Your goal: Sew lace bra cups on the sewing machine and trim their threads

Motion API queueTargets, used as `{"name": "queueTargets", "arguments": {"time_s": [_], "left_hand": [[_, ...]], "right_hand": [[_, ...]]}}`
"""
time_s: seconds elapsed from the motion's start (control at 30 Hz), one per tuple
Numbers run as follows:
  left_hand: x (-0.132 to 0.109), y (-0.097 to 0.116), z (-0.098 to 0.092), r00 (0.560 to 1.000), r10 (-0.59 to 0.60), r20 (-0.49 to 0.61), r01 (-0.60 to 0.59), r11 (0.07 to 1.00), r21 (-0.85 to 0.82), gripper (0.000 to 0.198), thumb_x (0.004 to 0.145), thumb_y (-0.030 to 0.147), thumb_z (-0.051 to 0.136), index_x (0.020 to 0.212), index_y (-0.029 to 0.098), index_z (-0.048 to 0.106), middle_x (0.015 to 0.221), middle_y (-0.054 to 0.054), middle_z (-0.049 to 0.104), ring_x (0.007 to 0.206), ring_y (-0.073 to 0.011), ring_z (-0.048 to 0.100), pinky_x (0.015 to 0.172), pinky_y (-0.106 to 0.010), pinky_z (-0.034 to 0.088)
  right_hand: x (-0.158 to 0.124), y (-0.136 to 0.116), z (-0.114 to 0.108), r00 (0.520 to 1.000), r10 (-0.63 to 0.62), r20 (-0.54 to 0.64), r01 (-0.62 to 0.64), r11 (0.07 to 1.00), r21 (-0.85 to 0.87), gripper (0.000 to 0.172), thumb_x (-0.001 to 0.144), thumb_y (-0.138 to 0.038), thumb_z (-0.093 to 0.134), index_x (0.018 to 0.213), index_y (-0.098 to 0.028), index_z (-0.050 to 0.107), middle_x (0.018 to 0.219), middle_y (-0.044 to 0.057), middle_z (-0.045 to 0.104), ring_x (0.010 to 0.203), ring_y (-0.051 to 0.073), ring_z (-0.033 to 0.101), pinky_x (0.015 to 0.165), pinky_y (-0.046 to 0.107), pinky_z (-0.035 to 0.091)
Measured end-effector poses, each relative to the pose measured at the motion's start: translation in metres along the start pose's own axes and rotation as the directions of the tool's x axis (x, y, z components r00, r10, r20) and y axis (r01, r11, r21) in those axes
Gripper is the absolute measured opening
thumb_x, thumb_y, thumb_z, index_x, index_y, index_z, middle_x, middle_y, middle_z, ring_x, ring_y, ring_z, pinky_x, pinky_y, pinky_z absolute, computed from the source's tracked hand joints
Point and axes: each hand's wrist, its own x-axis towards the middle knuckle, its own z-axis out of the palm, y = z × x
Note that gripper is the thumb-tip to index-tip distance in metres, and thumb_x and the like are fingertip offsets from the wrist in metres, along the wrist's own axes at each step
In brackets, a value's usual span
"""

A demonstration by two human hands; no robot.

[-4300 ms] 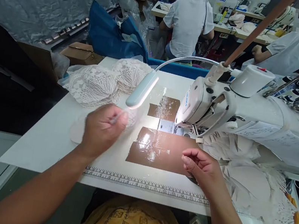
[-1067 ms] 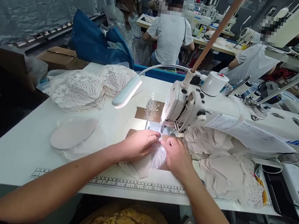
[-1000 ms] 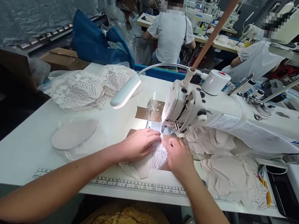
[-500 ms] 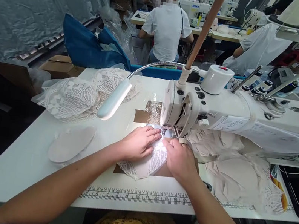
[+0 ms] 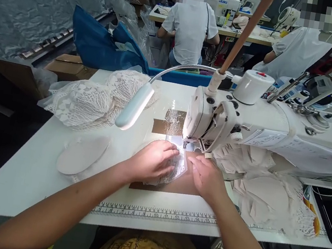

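Observation:
My left hand is over a white lace fabric piece, its fingers bent and pressed onto it beside the sewing machine's needle area. Much of the piece is hidden beneath that hand. The sewing machine stands just beyond, and the lace reaches toward its presser foot. To the right of the lace, my right hand rests on the brown-covered bed. Its fingers are loosely extended, thumb apart from the index finger, with no fabric seen in them.
A lamp on a bent neck hangs left of the machine head. Lace cups and an oval pad lie on the left. Beige fabric pieces are piled right. A printed ruler runs along the front edge. Co-workers sit beyond.
The lace piece has turned and moved left under my left hand, baring more of the brown bed. My right hand has come away from the lace. The whole view has shifted slightly.

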Motion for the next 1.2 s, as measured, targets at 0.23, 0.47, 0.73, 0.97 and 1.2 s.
{"name": "queueTargets", "arguments": {"time_s": [0.23,0.47,0.73,0.97,1.2], "left_hand": [[-0.001,0.005,0.014,0.995,-0.084,-0.056,0.081,0.995,-0.059,0.023,0.093,0.020,0.043,0.075,0.014,0.058,0.077,-0.006,0.060,0.072,-0.0177,0.052,0.068,-0.032,0.042],[-0.008,0.004,0.013,0.998,-0.042,-0.047,0.038,0.996,-0.085,0.020,0.091,0.031,0.051,0.085,0.015,0.060,0.086,-0.007,0.061,0.080,-0.0201,0.054,0.074,-0.035,0.042],[-0.007,0.004,0.016,0.996,-0.033,-0.085,0.021,0.991,-0.133,0.022,0.093,0.019,0.043,0.078,0.014,0.059,0.078,-0.006,0.060,0.075,-0.0182,0.052,0.073,-0.034,0.042],[-0.009,0.000,0.009,0.996,0.077,-0.034,-0.080,0.992,-0.099,0.018,0.090,0.017,0.047,0.097,0.014,0.063,0.096,-0.009,0.063,0.090,-0.0215,0.054,0.083,-0.037,0.042],[-0.010,0.003,0.013,0.978,0.205,0.045,-0.209,0.973,0.099,0.029,0.096,0.020,0.044,0.116,0.025,0.064,0.080,-0.005,0.058,0.074,-0.0179,0.048,0.086,-0.043,0.038]], "right_hand": [[-0.004,0.004,-0.001,0.999,-0.041,-0.036,0.043,0.996,0.083,0.032,0.087,-0.010,0.045,0.106,-0.017,0.069,0.101,0.010,0.068,0.091,0.021,0.062,0.073,0.031,0.048],[-0.005,0.001,-0.009,0.993,-0.119,0.021,0.116,0.986,0.118,0.034,0.083,-0.002,0.046,0.099,-0.019,0.071,0.088,0.006,0.066,0.081,0.019,0.058,0.067,0.029,0.045],[-0.005,0.002,-0.010,0.990,-0.137,0.025,0.133,0.983,0.125,0.036,0.084,-0.002,0.045,0.104,-0.018,0.070,0.092,0.006,0.066,0.080,0.018,0.057,0.069,0.029,0.045],[-0.006,-0.001,-0.014,0.941,-0.309,0.137,0.318,0.947,-0.044,0.035,0.081,0.000,0.048,0.098,-0.022,0.069,0.085,0.003,0.062,0.075,0.017,0.048,0.068,0.029,0.035],[-0.007,-0.001,-0.015,0.920,-0.368,0.131,0.380,0.922,-0.076,0.031,0.081,0.000,0.048,0.094,-0.020,0.069,0.081,0.003,0.062,0.072,0.017,0.044,0.065,0.028,0.033]]}}
